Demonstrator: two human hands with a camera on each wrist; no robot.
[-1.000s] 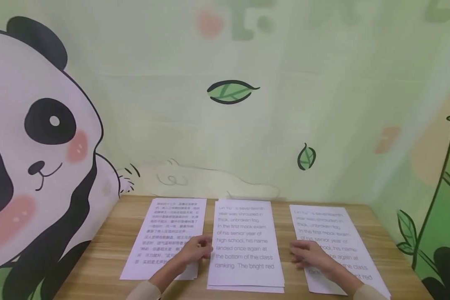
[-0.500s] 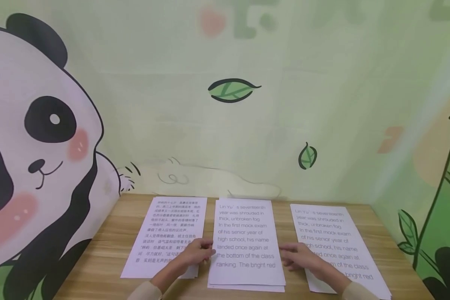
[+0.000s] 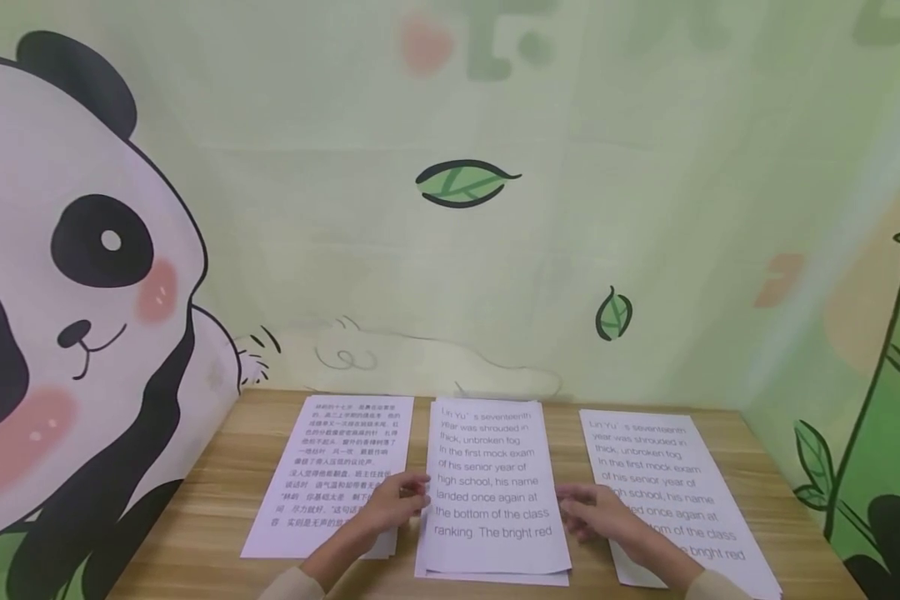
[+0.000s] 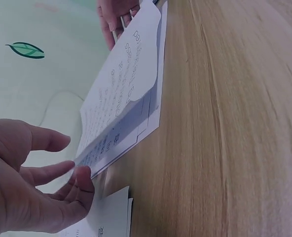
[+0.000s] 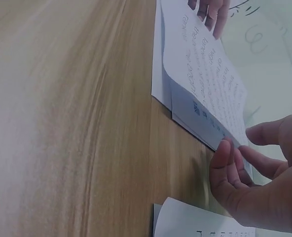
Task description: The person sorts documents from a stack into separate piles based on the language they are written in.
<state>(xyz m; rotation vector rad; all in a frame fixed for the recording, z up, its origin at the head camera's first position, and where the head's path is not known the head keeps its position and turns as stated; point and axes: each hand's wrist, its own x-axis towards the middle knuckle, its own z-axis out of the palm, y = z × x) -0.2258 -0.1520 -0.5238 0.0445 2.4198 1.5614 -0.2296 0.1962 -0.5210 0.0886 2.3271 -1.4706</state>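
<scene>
Three stacks of printed white sheets lie side by side on a wooden table (image 3: pixel 217 483). My left hand (image 3: pixel 411 497) is at the left edge of the middle stack (image 3: pixel 491 458), and my right hand (image 3: pixel 574 505) is at its right edge. In the left wrist view my left hand (image 4: pixel 71 170) pinches the top sheet (image 4: pixel 128 94) between thumb and fingers, and that sheet bows up off the pile. In the right wrist view my right hand (image 5: pixel 237 157) pinches the same sheet (image 5: pixel 200 74) at the opposite edge, thumb underneath.
The left stack (image 3: pixel 337 446) carries small dense print and the right stack (image 3: pixel 656 458) carries large English text. A wall with panda and leaf pictures (image 3: pixel 461 183) closes the table's back and both sides. Bare wood (image 3: pixel 765 492) shows near the table's right edge.
My right hand has slid left off the right stack to the middle stack's right edge. The left hand has edged slightly right. The top middle sheet now lifts at both sides.
</scene>
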